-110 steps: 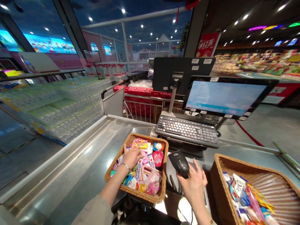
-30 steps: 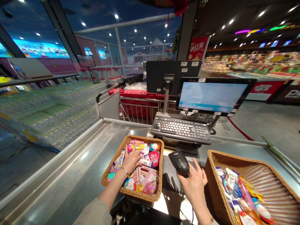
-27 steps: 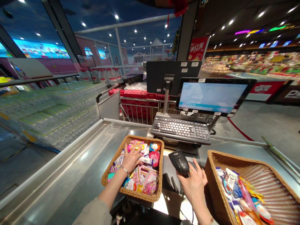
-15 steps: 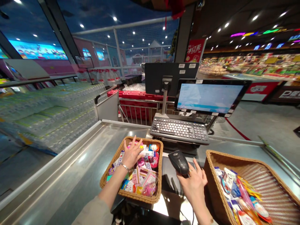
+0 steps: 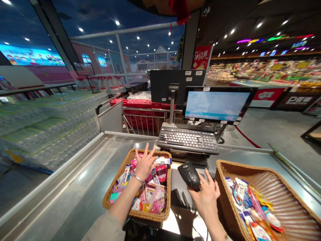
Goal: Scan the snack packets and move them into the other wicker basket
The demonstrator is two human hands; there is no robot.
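Observation:
My left hand (image 5: pixel 144 165) is lifted just above the left wicker basket (image 5: pixel 110 197), which is full of small colourful snack and candy packs. Thumb and forefinger pinch a small white and blue packet (image 5: pixel 164 161); the other fingers are spread upward. My right hand (image 5: pixel 207 197) is wrapped round the handle of a black barcode scanner (image 5: pixel 189 174), whose head points toward the left basket. The scanner sits between the two baskets. The right wicker basket (image 5: pixel 250 169) holds several packs along its near left side.
Both baskets stand on a steel checkout counter (image 5: pixel 82 187). Behind them are a grey keyboard (image 5: pixel 188 140), a lit touch screen (image 5: pixel 215 105) and a second monitor's back (image 5: pixel 175 83). A trolley with red baskets (image 5: pixel 140 110) stands beyond. Bottled water packs (image 5: pixel 50 124) line the left.
My left hand went from resting flat among the packs to rising above the basket with a white packet pinched in it. My right hand kept hold of the scanner. The view shifted slightly right.

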